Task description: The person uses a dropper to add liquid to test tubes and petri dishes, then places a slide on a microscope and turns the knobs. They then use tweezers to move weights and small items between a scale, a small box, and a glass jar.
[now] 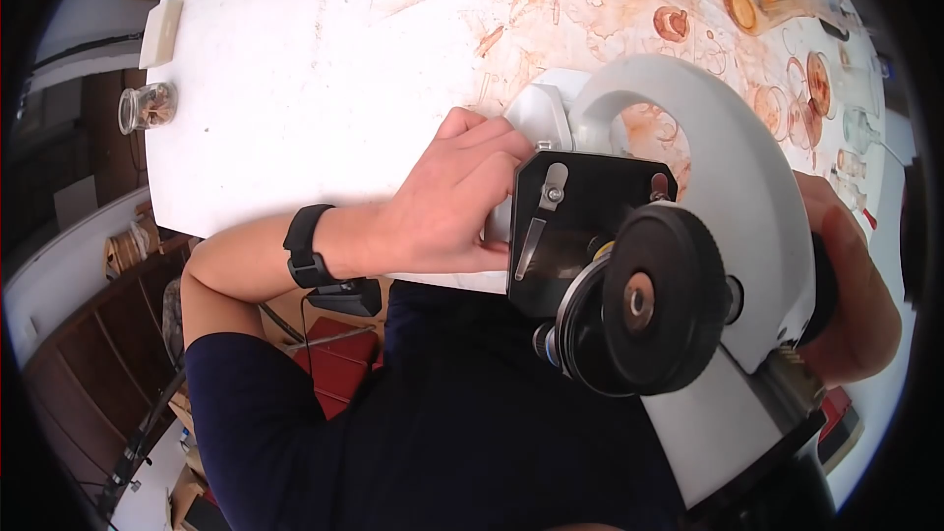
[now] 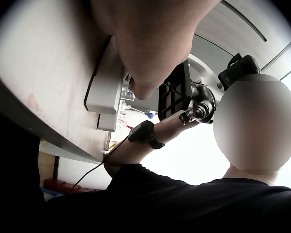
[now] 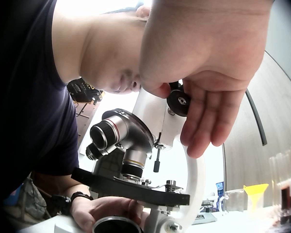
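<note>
A microscope with a white curved arm (image 1: 733, 118), a black stage (image 1: 580, 226) and a black rotating nosepiece stands close to the person's body. Beneath the near edge of the stage, my left hand (image 1: 447, 202) grips low on the microscope, thumb and curled fingers spread around its white base; the fingertips are partly hidden. My right hand (image 1: 851, 285) pinches the black focus knob (image 3: 178, 101) on the arm's far side, its other fingers (image 3: 216, 116) hanging straight down. Metal objectives (image 3: 109, 132) point toward the stage. A round black-rimmed part (image 3: 117, 225) sits below the stage beside the left hand.
Reddish-brown stains mark the white table (image 1: 285, 128). A glass jar (image 1: 149, 107) lies at its left edge, near a pale box (image 1: 160, 34). Glassware (image 1: 857, 130) crowds the right side. A yellow funnel (image 3: 255, 194) stands behind the microscope.
</note>
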Demonstrator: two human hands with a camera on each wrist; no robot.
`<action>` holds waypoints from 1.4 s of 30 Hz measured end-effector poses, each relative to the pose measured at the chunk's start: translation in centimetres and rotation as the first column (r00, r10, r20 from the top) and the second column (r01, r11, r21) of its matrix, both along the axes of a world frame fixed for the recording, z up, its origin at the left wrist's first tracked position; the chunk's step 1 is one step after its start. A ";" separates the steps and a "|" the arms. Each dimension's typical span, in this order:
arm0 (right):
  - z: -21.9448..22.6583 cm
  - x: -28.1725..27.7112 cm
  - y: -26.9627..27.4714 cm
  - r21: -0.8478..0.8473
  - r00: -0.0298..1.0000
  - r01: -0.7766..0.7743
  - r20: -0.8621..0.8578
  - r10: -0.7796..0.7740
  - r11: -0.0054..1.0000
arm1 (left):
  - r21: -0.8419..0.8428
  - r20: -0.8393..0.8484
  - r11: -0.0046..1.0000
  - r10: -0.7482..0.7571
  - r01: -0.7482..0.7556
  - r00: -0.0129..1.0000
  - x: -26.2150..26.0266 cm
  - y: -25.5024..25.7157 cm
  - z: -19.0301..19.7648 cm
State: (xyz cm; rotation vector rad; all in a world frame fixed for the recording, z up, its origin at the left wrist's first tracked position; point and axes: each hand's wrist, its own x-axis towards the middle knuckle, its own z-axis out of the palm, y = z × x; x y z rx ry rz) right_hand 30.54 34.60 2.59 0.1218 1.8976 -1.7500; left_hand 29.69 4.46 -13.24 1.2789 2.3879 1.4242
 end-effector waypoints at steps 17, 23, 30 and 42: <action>0.0 0.1 0.2 -0.059 0.973 0.096 0.218 -0.081 0.994 | -0.014 -0.008 1.000 0.005 -0.005 1.000 -0.1 0.0 -0.1; 0.1 0.4 0.3 -0.074 0.948 0.136 0.300 -0.108 0.988 | -0.028 -0.021 1.000 0.002 -0.002 1.000 0.0 0.0 -0.3; 0.6 0.5 0.5 -0.074 0.929 0.164 0.347 -0.129 0.984 | 0.008 0.000 0.999 0.034 -0.034 0.999 0.3 0.5 -0.4; 1.6 -0.5 0.6 -0.068 0.913 0.172 0.385 -0.133 0.983 | -0.007 -0.025 1.000 0.019 -0.019 1.000 0.0 0.1 -0.3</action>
